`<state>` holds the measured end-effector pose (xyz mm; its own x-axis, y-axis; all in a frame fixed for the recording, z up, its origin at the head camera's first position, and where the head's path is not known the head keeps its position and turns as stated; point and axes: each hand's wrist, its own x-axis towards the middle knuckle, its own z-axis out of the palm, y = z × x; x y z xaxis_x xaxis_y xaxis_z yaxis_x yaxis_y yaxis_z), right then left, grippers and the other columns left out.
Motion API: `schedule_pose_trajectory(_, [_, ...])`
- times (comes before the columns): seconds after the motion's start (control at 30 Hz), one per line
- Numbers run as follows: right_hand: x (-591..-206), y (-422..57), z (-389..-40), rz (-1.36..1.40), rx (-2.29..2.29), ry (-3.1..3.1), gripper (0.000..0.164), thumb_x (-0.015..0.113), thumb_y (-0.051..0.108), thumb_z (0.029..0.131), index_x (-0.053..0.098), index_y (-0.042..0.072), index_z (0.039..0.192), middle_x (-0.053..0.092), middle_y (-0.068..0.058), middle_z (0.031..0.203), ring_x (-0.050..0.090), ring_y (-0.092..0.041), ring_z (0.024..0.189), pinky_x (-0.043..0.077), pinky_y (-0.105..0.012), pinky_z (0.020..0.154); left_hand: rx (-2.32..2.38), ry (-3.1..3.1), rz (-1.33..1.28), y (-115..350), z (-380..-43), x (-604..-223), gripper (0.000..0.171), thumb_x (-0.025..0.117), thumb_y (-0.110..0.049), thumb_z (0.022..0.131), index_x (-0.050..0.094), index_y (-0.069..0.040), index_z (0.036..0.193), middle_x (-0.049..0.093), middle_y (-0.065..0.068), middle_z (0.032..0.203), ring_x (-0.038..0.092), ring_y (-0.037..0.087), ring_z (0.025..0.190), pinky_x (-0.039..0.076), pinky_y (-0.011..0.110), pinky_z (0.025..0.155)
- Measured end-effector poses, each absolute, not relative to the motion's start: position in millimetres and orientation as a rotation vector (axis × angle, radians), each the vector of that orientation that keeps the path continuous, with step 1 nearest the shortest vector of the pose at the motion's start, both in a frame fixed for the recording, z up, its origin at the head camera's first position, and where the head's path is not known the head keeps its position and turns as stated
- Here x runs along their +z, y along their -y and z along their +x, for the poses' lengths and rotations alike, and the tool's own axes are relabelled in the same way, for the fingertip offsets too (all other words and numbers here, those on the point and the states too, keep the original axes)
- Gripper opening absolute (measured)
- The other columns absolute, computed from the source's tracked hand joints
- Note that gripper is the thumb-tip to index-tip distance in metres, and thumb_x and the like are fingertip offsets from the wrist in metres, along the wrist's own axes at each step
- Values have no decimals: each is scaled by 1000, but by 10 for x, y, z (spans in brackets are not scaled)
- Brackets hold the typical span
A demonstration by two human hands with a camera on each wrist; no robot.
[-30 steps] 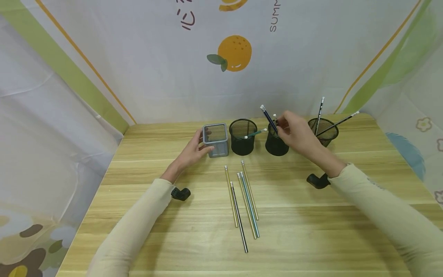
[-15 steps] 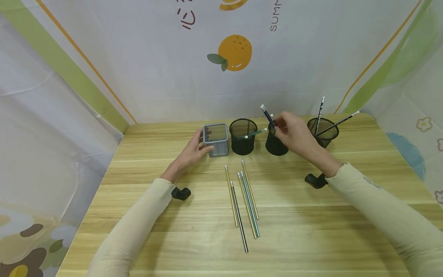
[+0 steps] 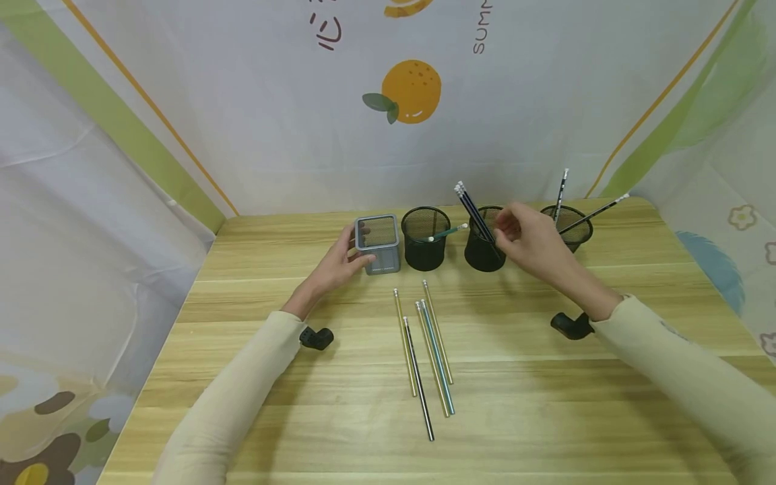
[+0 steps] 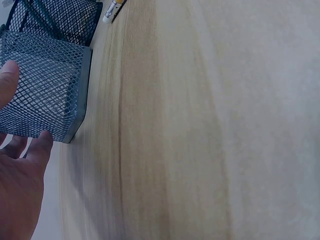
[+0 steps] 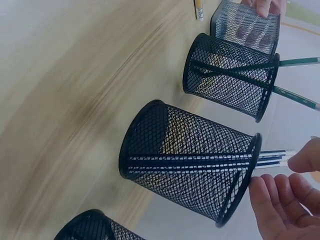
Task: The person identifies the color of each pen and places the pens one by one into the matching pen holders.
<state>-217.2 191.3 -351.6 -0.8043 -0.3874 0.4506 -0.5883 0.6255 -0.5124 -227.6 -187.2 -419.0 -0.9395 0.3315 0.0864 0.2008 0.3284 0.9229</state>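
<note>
Right hand (image 3: 533, 244), right of centre: fingers loosely curled, seemingly holding nothing, beside black cup (image 3: 481, 259). Dark pencils (image 3: 475, 213) lean inside. Left hand (image 3: 335, 264) grips grey cup (image 3: 384, 260), mid-frame. Step looks like letting pencils go; next probably calls for reaching toward loose pencils (image 3: 438, 358), lower centre.

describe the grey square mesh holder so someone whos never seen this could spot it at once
Find the light wooden table, then the three round black mesh cups in a row near its far edge. In the head view, the grey square mesh holder stands just left of them. Unlike those cups, which have white-tipped pencils sticking out, it is grey, four-cornered and shows none.
</note>
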Motion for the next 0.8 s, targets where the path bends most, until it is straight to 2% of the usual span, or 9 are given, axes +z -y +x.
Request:
schedule_pose_trajectory(0.3, [-3466, -1915, -2048, 822, 993, 2519, 15, 67, -11, 89, 61, -6, 102, 64, -14, 94, 65, -24, 83, 61, -38, 71, 1677, -2476, 499, 1870, -2277, -4189, 72, 65, -2, 99, 22, -2, 157, 33, 20, 156, 34, 37, 143, 37, 42, 115])
schedule_pose_trajectory(0.57, [-3470, -1752, -1906, 957, 969, 2451, 16, 70, -11, 87, 62, -3, 98, 63, -8, 88, 61, -16, 74, 57, -32, 61, 1687, -2474, 503, 1879, -2283, -4200, 73, 65, -1, 99, 21, -1, 157, 33, 21, 155, 34, 39, 143, 35, 44, 116])
schedule_pose_trajectory(0.8, [-3546, -1573, -1779, 1058, 923, 2533, 13, 70, -6, 87, 62, 4, 90, 59, -1, 80, 55, -11, 68, 52, -27, 55, 1684, -2473, 504, 1876, -2281, -4194, 73, 65, -2, 99, 21, -1, 157, 33, 20, 155, 34, 38, 143, 36, 43, 116])
